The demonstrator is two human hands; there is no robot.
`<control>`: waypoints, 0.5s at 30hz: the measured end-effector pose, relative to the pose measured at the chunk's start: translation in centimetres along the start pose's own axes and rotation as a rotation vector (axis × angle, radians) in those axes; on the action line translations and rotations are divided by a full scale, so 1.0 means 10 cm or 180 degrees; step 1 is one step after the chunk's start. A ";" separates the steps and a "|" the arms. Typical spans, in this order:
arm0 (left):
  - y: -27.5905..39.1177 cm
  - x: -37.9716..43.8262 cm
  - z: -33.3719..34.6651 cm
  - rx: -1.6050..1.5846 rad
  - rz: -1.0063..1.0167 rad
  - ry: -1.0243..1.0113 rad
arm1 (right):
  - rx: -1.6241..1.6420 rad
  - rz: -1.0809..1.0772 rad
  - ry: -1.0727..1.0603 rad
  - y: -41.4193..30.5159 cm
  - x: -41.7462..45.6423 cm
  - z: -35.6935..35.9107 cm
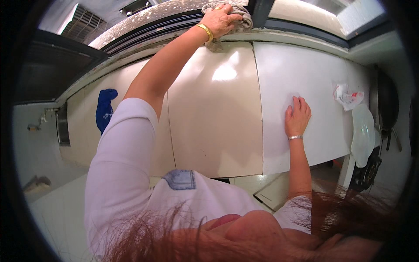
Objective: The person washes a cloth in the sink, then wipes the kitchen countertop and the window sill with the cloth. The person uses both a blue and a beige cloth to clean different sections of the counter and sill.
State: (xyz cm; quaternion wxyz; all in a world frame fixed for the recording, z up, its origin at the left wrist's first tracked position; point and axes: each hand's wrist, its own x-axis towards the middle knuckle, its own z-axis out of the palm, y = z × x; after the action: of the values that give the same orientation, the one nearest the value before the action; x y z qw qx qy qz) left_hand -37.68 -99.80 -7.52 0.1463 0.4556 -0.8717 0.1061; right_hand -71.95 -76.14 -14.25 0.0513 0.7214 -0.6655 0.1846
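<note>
At the top of the head view, my left hand [220,21] presses on a crumpled grey-brown cloth [244,20] at the dark window track. A corner of the cloth hangs over the sill's edge. My right hand [298,117] rests on the white section of the countertop [275,78] with its fingers slightly apart and nothing visible in it. A gold bracelet circles my left wrist and a silver one my right. Between the hands lies the beige part of the countertop [212,121], with bright light reflected on it.
A blue cloth item [105,108] lies left of my left arm. At the right are a crumpled plastic bag [348,96], a translucent wavy-edged tray [362,136], a dark wok [387,98] and a gas stove [366,170]. The window frame [304,31] borders the far side.
</note>
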 end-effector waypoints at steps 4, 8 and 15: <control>-0.53 -0.59 -0.28 -0.0054 -0.0106 -0.0041 | 0.0024 0.0042 -0.0146 0.04 -0.03 -0.01; -1.29 -1.19 -0.49 -0.0452 -0.0358 -0.0198 | 0.0054 0.0004 -0.0075 0.03 -0.02 0.02; -0.48 -0.18 -0.26 -0.1672 -0.0681 0.0237 | -0.0043 -0.0037 -0.0037 -0.02 0.05 0.01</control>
State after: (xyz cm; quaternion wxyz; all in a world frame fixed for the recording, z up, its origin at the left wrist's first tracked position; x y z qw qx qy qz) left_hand -32.30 -100.35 -5.51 0.3016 0.4872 -0.8103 -0.1227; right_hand -71.69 -76.65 -14.18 0.0533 0.7260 -0.6628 0.1755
